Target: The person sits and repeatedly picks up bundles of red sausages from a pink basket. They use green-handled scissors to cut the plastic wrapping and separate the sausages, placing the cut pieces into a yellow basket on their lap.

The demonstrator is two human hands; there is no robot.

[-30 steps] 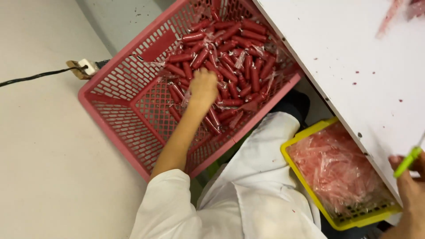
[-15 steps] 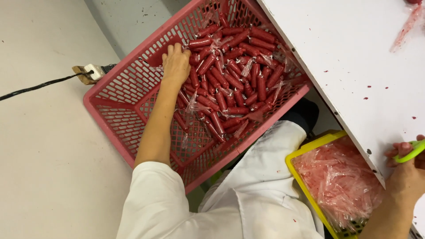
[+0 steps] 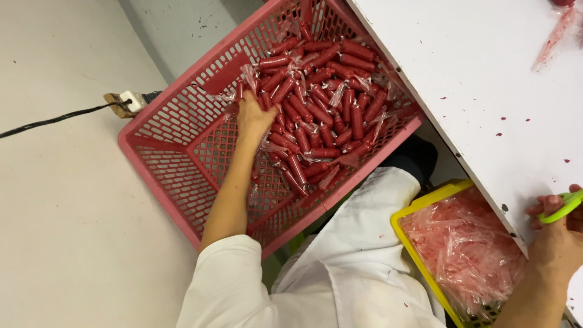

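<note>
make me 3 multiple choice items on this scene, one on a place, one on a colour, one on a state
1. Where is the left hand?
A. on the white table
B. in the pink crate among the sausages
C. in the yellow bin

2. What colour is the tool in the right hand?
A. lime green
B. blue
C. black

3. What state is the yellow bin in?
A. empty
B. upside down
C. filled with clear wrappers

Answers:
1 B, the hand rests on the red sausages inside the pink crate.
2 A, a lime green handle sticks out of the fingers at the table edge.
3 C, crumpled pinkish wrappers fill it.
</note>
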